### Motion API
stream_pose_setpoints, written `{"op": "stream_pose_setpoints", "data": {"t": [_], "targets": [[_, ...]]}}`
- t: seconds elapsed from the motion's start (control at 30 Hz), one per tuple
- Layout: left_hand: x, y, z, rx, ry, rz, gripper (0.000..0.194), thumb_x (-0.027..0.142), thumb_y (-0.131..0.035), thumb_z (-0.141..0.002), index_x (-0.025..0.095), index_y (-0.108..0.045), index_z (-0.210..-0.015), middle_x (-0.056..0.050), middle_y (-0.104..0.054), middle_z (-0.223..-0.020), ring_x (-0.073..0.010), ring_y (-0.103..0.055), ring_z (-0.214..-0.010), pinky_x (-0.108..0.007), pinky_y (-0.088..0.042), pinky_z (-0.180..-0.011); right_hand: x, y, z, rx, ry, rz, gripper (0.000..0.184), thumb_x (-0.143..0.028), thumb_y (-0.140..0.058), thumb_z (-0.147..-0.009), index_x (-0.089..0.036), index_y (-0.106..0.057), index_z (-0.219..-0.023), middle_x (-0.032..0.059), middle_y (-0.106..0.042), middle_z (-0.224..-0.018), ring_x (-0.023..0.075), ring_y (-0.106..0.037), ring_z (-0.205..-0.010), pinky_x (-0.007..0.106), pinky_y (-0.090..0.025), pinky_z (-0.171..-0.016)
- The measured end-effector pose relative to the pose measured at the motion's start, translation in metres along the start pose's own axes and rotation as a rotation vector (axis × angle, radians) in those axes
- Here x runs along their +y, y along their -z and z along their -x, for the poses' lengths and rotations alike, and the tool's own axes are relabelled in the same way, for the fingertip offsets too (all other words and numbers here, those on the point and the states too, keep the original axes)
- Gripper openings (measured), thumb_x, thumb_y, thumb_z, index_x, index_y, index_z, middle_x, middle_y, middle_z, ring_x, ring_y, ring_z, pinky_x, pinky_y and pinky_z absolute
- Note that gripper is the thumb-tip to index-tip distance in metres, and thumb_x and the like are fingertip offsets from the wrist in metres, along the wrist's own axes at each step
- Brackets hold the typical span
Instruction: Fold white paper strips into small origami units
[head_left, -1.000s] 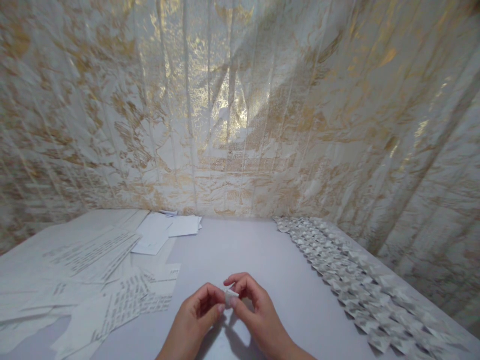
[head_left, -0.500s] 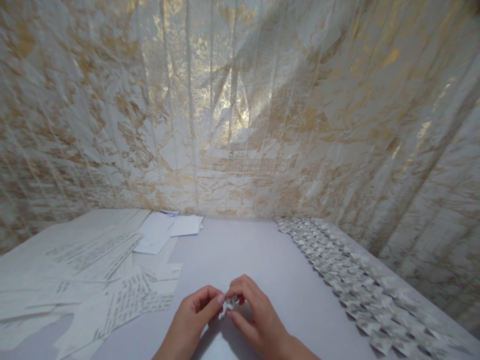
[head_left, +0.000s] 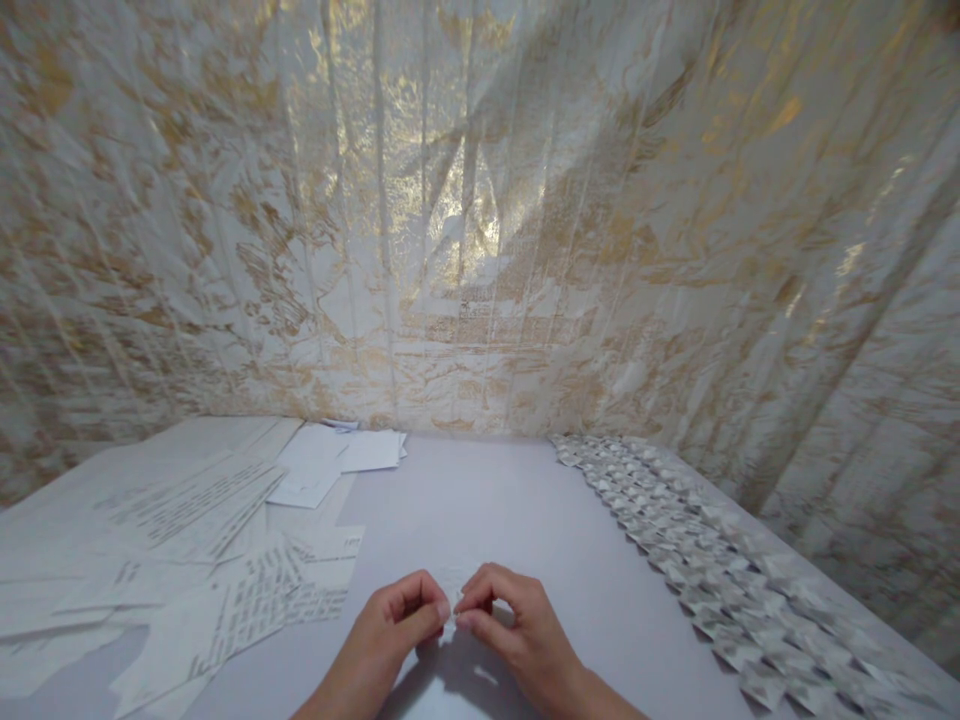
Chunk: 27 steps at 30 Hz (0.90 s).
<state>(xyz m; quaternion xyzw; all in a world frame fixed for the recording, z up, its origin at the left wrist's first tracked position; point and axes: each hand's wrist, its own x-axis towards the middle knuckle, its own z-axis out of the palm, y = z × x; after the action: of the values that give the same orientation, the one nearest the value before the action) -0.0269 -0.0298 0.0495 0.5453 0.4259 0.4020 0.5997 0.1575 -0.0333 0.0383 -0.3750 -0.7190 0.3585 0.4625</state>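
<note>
In the head view, the left hand (head_left: 405, 622) and right hand (head_left: 517, 625) each pinch closed on a small folded paper (head_left: 451, 624), mostly hidden between their fingertips. The pale tabletop (head_left: 480, 500) gives room around them, bounded by printed sheets (head_left: 247, 600) left, folded paper rows (head_left: 690, 550) right, and the patterned curtain (head_left: 465, 330) at the far edge.

Apparently open tabletop (head_left: 487, 500) between printed sheets (head_left: 251, 595) and folded-paper rows (head_left: 694, 560)
</note>
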Motion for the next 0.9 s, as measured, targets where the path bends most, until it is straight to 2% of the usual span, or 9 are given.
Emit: {"op": "stream_pose_setpoints", "data": {"t": [0.13, 0.3, 0.43, 0.57, 0.73, 0.9], "targets": [[-0.0053, 0.0008, -0.0022, -0.05, -0.005, -0.013, 0.029, 0.049, -0.065, -0.075, 0.021, -0.06, -0.066, 0.006, -0.048, -0.058, -0.0151, -0.039, -0.061, -0.029, -0.03, -0.063, -0.003, -0.0035, -0.0004, 0.05, -0.16, -0.169, 0.034, -0.05, -0.076, -0.084, -0.019, -0.069, -0.072, 0.0005, -0.065, -0.067, 0.0167, -0.058, -0.066, 0.03, -0.043, -0.067], [-0.0094, -0.0002, -0.0048, -0.113, -0.039, -0.051, 0.038, 0.057, -0.062, -0.078, 0.021, -0.057, -0.069, 0.005, -0.048, -0.061, -0.0154, -0.039, -0.063, -0.029, -0.03, -0.064, -0.0032, -0.007, -0.001, 0.068, -0.211, -0.417, 0.032, -0.046, -0.081, -0.079, -0.02, -0.065, -0.089, -0.0044, -0.062, -0.066, 0.0146, -0.056, -0.064, 0.028, -0.039, -0.066], [-0.006, -0.002, -0.0005, -0.136, -0.079, -0.151, 0.045, 0.064, -0.063, -0.081, 0.022, -0.052, -0.072, 0.006, -0.044, -0.067, -0.0158, -0.038, -0.066, -0.029, -0.029, -0.063, -0.0029, -0.0062, -0.0007, 0.072, -0.178, -0.386, 0.027, -0.043, -0.078, -0.083, -0.021, -0.066, -0.089, -0.0034, -0.061, -0.072, 0.0146, -0.055, -0.068, 0.027, -0.039, -0.067], [-0.0004, -0.0029, 0.0042, -0.08, -0.11, -0.298, 0.045, 0.065, -0.058, -0.084, 0.023, -0.048, -0.07, 0.006, -0.04, -0.067, -0.0163, -0.036, -0.067, -0.029, -0.029, -0.063, -0.0053, -0.0045, -0.0001, 0.039, -0.149, -0.364, 0.023, -0.042, -0.072, -0.087, -0.02, -0.065, -0.087, -0.0009, -0.063, -0.076, 0.016, -0.058, -0.072, 0.029, -0.042, -0.069], [-0.0034, -0.0024, 0.0015, -0.073, -0.039, -0.219, 0.05, 0.07, -0.061, -0.075, 0.023, -0.048, -0.065, 0.007, -0.041, -0.06, -0.0157, -0.035, -0.061, -0.029, -0.026, -0.06, -0.008, -0.0044, 0.0022, 0.004, -0.106, -0.276, 0.019, -0.038, -0.065, -0.091, -0.02, -0.062, -0.096, 0.0003, -0.064, -0.078, 0.0176, -0.062, -0.075, 0.03, -0.044, -0.072], [-0.0045, -0.0018, 0.0021, -0.077, -0.054, -0.151, 0.045, 0.064, -0.064, -0.075, 0.023, -0.048, -0.063, 0.007, -0.04, -0.059, -0.0155, -0.034, -0.062, -0.03, -0.025, -0.061, -0.0075, -0.0053, 0.0048, -0.009, -0.044, -0.143, 0.017, -0.035, -0.061, -0.093, -0.021, -0.058, -0.101, -0.001, -0.061, -0.075, 0.017, -0.059, -0.072, 0.029, -0.041, -0.07]]}}
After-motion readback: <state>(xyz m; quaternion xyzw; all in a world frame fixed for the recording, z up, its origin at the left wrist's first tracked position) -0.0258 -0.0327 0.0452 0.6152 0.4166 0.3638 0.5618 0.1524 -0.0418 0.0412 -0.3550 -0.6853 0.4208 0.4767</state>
